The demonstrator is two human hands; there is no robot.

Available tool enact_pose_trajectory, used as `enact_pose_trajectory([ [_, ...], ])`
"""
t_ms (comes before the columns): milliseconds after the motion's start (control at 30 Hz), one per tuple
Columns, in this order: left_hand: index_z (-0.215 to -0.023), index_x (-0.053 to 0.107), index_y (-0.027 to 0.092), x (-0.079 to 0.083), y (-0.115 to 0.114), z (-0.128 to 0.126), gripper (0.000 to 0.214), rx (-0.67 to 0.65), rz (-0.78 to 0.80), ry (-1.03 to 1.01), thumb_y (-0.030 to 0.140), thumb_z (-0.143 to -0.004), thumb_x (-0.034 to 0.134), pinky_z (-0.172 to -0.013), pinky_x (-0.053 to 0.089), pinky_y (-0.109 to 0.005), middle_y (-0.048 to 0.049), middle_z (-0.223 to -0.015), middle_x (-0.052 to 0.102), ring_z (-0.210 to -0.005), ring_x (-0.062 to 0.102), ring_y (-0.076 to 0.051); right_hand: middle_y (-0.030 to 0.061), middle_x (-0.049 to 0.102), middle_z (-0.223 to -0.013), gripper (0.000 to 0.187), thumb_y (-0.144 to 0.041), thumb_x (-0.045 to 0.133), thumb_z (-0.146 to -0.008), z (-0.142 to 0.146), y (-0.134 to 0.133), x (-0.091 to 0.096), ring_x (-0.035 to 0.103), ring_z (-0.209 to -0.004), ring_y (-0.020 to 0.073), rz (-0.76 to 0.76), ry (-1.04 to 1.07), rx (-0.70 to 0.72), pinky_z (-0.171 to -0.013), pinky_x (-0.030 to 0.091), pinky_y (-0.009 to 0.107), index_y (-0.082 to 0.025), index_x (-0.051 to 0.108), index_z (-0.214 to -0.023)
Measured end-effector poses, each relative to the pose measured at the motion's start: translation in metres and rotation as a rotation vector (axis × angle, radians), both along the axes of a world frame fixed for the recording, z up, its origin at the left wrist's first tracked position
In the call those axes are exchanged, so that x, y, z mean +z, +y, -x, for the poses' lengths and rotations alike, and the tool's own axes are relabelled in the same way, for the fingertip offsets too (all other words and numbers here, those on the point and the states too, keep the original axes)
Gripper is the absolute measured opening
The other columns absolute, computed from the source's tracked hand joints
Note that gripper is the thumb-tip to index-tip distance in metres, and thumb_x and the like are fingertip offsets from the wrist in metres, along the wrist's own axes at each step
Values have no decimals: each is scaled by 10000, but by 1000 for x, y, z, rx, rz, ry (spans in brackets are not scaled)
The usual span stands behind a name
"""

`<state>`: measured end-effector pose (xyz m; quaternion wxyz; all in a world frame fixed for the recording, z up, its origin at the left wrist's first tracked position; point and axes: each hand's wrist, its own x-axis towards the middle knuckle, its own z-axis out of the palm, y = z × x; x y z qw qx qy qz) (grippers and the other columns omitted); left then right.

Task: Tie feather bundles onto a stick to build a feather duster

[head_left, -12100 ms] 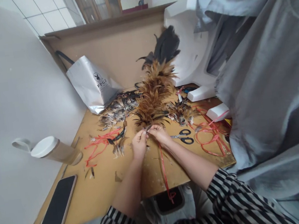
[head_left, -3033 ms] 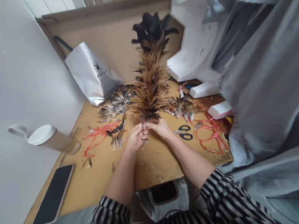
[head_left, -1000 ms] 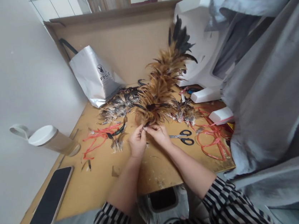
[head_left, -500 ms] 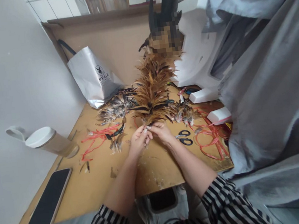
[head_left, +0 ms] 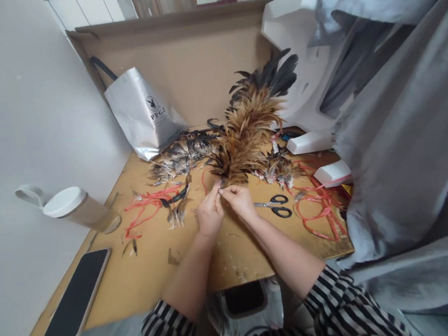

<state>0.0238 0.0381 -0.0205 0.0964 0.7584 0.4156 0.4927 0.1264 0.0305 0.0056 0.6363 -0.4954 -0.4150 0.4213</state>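
A long feather duster (head_left: 249,124) of brown feathers, with black ones at its far tip, slants away from me up and to the right. Its near end meets my fingers. My left hand (head_left: 211,210) is closed around that base. My right hand (head_left: 239,199) pinches at the same spot, its fingertips touching the left ones; what exactly lies in this pinch is too small to make out. Black-handled scissors (head_left: 274,205) lie just right of my right hand. Loose dark and grey feathers (head_left: 184,156) are heaped left of the duster, and a smaller feather pile (head_left: 278,167) lies on its right.
Red plastic strips (head_left: 151,203) lie on the left, more red strips (head_left: 320,213) on the right. A silver bag (head_left: 139,113), a white-lidded cup (head_left: 81,208) and a phone (head_left: 75,298) line the left side. White foam blocks (head_left: 310,142) and grey cloth (head_left: 399,142) bound the right.
The feather duster has tipped down and to the right; its black tip was standing higher before. Both hands stay together at its base, with slightly shifted fingers.
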Motion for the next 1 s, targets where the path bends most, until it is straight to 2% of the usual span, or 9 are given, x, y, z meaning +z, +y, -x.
enact_pose_trajectory([
  [200,-1255,495,138,2,-2,-1,406,2,-4,-27,254,-889,363,-891,466,-341,-133,-1165,607,-1041,587,-212,-24,545,-502,223,-340,667,-601,3,-3,3,445,-475,93,25,93,-10,-497,352,221,-158,563,-524],
  [333,-1257,490,148,5,-6,-4,431,-129,115,-236,313,-862,440,-879,466,-341,-138,-1164,598,-1042,576,-216,-31,534,-501,253,-361,685,-601,-2,-3,4,446,-477,88,24,66,16,-499,350,216,-161,551,-525],
  [433,-1247,487,175,10,-9,-9,444,-289,380,-509,366,-847,469,-610,497,-248,-80,-868,662,-705,619,-137,-35,525,-493,266,-377,708,-583,-9,0,4,436,-458,86,-10,123,70,-482,343,217,-158,560,-546],
  [500,-1207,491,182,13,-8,-11,429,-389,553,-660,385,-828,499,-430,392,-185,-6,-664,605,-467,497,-72,-40,509,-468,275,-389,718,-571,-13,2,4,418,-436,84,-9,170,98,-463,328,219,-155,574,-560],
  [600,-1000,515,181,16,-6,-12,301,-463,679,-805,380,-780,572,-351,257,-148,55,-566,520,-365,346,-30,-48,486,-440,279,-390,731,-557,-20,5,4,392,-422,77,13,154,88,-450,304,217,-148,593,-555],
  [700,-815,467,180,20,-4,-7,240,-536,814,-827,391,-772,573,-328,187,-137,70,-528,479,-341,298,-23,-24,566,-517,246,-369,734,-562,-25,6,5,462,-485,92,-36,120,128,-499,351,222,-144,644,-603],
  [867,-865,503,158,27,-4,6,269,-803,1124,-752,413,-785,540,-329,145,-147,50,-530,476,-329,279,-24,-3,636,-598,196,-344,733,-576,-28,2,9,561,-599,124,-84,109,244,-655,432,261,-161,675,-618],
  [933,-869,518,151,26,-3,7,273,-839,1129,-750,406,-780,550,-341,134,-150,62,-502,439,-327,237,-19,-6,627,-578,195,-348,728,-588,-28,1,10,564,-599,124,-76,91,278,-674,436,266,-161,671,-599],
  [1000,-858,531,148,22,-1,6,275,-787,1056,-741,411,-779,553,-355,133,-157,64,-501,435,-337,219,-17,-6,631,-592,197,-343,733,-579,-27,2,10,566,-603,128,-79,95,254,-668,439,267,-163,677,-639],
])
